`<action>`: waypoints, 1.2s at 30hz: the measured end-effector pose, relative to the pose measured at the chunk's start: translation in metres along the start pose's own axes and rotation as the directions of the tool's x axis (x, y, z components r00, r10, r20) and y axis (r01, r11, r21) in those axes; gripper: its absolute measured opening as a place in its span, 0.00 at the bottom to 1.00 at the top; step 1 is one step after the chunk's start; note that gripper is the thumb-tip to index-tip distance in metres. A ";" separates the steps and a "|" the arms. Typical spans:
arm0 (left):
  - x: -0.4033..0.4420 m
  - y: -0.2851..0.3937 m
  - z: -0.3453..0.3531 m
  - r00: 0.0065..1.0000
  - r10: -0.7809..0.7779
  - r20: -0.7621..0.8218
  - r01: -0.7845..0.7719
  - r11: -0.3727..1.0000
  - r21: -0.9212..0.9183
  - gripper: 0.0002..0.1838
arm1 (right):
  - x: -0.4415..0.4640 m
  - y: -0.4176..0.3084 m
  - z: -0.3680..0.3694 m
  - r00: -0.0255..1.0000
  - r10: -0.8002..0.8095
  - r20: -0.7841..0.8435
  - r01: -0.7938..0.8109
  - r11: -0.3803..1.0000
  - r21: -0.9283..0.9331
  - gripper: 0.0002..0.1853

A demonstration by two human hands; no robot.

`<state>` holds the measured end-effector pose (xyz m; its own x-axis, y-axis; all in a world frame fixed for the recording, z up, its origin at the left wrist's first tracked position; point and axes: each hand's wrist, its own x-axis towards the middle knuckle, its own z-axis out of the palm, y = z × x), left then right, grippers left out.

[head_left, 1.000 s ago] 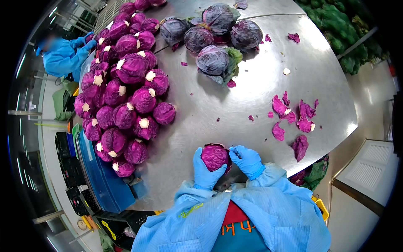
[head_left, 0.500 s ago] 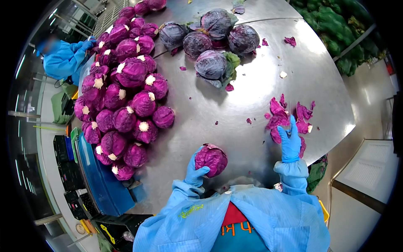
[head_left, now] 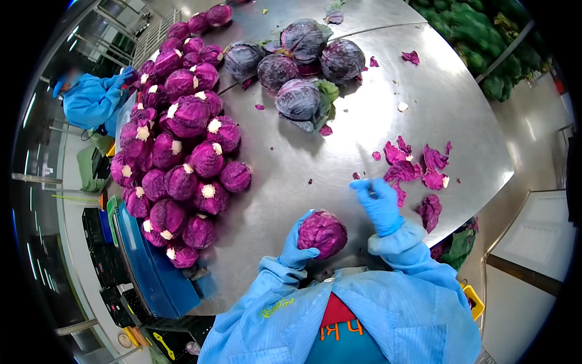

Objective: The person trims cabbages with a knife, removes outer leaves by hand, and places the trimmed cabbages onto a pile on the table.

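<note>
The cabbage (head_left: 322, 235) was located at the near side of the table (head_left: 276, 182); whether it touched the surface could not be determined. The left hand (head_left: 297, 244) gripped it from the left, with the thumb across its near side. The right hand (head_left: 381, 206), to the right and apart from the cabbage, was curled round a slim tool (head_left: 372, 192) (possibly a knife, though blur prevented confirmation).

Handling: the cabbage looked dense and stiff, so a fairly heavy load was to be expected. Its smooth, rounded surface could have slipped under a light hold, and the outer layer probably tore easily. The safest hold was a cupped palm around the side, clear of the tool.

Surroundings: a pile (head_left: 188, 116) of purple heads with pale stem ends stood to the left and limited movement that way. Darker heads (head_left: 299, 100) sat at the far middle. Torn leaves (head_left: 401, 171) lay to the right, beyond the right hand. A blue bin (head_left: 142, 258) stood at the near left, beside the table.
</note>
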<state>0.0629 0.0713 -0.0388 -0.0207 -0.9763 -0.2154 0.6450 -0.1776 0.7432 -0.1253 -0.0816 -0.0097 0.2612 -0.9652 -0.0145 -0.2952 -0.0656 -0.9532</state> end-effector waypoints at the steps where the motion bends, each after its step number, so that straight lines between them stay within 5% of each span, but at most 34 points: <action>1: -0.001 -0.001 -0.004 1.000 0.002 0.016 -0.001 1.000 -0.028 0.56 | 0.005 -0.001 -0.010 0.996 0.066 -0.054 -0.062 0.995 0.073 0.07; 3: -0.003 -0.002 -0.009 0.999 0.013 0.047 -0.009 0.996 -0.084 0.55 | 0.009 0.002 -0.030 0.967 0.212 -0.139 -0.178 0.958 0.224 0.08; 4: -0.003 -0.002 -0.011 0.998 0.008 0.060 0.000 0.992 -0.124 0.55 | 0.010 0.005 -0.041 0.960 0.278 -0.023 -0.262 0.928 0.266 0.16; 7: 0.004 0.004 -0.007 0.997 0.023 0.076 -0.020 0.999 -0.045 0.55 | 0.000 -0.024 -0.031 0.967 0.009 0.253 0.007 0.998 -0.064 0.24; 10: 0.014 0.011 0.000 0.993 0.035 0.110 -0.046 0.994 0.099 0.55 | -0.013 -0.046 0.004 0.884 0.073 0.462 -0.046 0.996 -0.070 0.23; 13: 0.015 0.015 0.004 0.995 0.034 0.092 -0.045 0.992 0.116 0.55 | -0.009 -0.037 0.008 0.877 0.099 0.470 -0.076 0.995 -0.069 0.26; 17: 0.013 0.010 0.000 0.990 0.070 0.123 -0.085 0.988 0.125 0.57 | -0.010 -0.008 0.006 0.952 0.088 0.293 -0.038 0.984 -0.172 0.17; 25: 0.018 -0.011 0.026 0.994 0.007 0.106 -0.009 1.000 0.016 0.57 | -0.030 0.027 -0.027 0.978 0.200 0.056 -0.196 0.977 -0.081 0.10; 26: 0.017 -0.012 0.034 0.997 -0.052 0.052 0.057 0.993 -0.101 0.57 | -0.033 0.033 -0.025 0.960 0.278 0.019 -0.279 0.958 0.070 0.09; 29: 0.017 -0.017 0.045 0.998 -0.063 0.022 0.066 0.981 -0.182 0.55 | -0.039 0.046 -0.031 0.972 0.169 -0.161 -0.178 0.983 -0.045 0.07; 30: 0.013 -0.017 0.044 0.995 -0.098 -0.005 0.092 0.950 -0.298 0.53 | -0.031 0.056 -0.035 0.905 -0.091 -0.415 0.023 0.986 -0.168 0.05; 31: 0.007 -0.017 0.041 0.991 -0.134 -0.027 0.112 0.906 -0.409 0.51 | -0.028 0.091 -0.065 0.826 0.258 -0.502 -0.282 0.959 0.028 0.06; 32: 0.002 -0.017 0.037 0.984 -0.172 -0.045 0.125 0.848 -0.514 0.50 | -0.019 0.054 -0.087 0.699 0.534 -0.475 -0.209 0.788 0.579 0.09; 33: 0.000 -0.016 0.034 0.977 -0.150 -0.149 0.042 0.830 -0.556 0.45 | -0.018 0.075 -0.116 0.703 0.445 -0.555 -0.142 0.852 0.503 0.14; 35: -0.001 0.003 0.031 0.934 -0.259 -0.245 0.034 0.749 -0.661 0.44 | -0.020 0.103 -0.145 0.762 0.149 -0.630 -0.149 0.987 0.053 0.25; 36: 0.000 0.007 0.027 0.903 -0.334 -0.270 0.066 0.730 -0.681 0.43 | -0.022 0.074 -0.150 0.770 0.156 -0.619 -0.290 0.949 -0.122 0.28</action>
<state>0.0468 0.0671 -0.0169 -0.0275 -0.7888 -0.6140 0.9892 -0.1099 0.0970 -0.2910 -0.1034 -0.0341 -0.4137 -0.9100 0.0274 -0.4683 0.1869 -0.8636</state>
